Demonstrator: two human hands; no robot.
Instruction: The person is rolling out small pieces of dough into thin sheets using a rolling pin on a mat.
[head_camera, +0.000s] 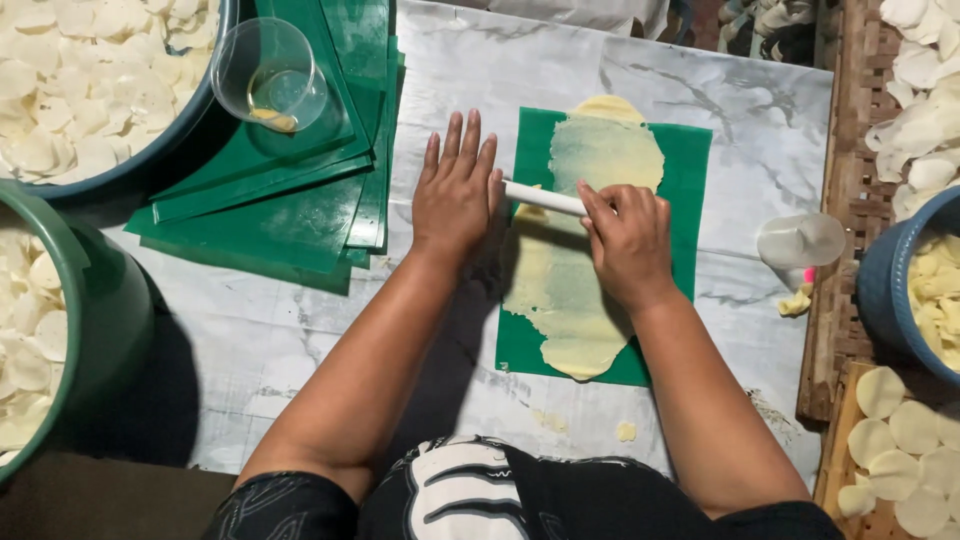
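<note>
- Pale yellow dough sheet (575, 270) is lying lengthwise on a green plastic mat (690, 170), running past the mat's far and near edges onto the marbled tabletop (740, 110).
- A white rolling pin (543, 198), a thin rod, is crossing the dough near its far third; both hands are bearing on it.
- Left hand (455, 195) is lying flat, fingers straight and only slightly fanned, palm pressing the pin's left end beside the mat's edge.
- Right hand (625, 240) is sitting on the pin's right part, fingers curled and held together over the rod, knuckles up.
- Dough beyond the pin is looking thinner, the green showing through; the near part is looking thicker and more opaque.
- Judgement: rolling well here is calling for even pressure from both palms, the pin kept square to the strip, and lighter strokes over the thin far part so it is not tearing.
- A stack of spare green mats (290, 180) is sitting to the left, a clear plastic cup (270, 75) with a little yellowish liquid resting on it.
- Basins of cut pale rounds (90, 90) are flanking the table; more rounds (905, 430) are drying on a woven tray at right.
- A small scrap of dough (626, 431) is lying near the person's edge of the table.
</note>
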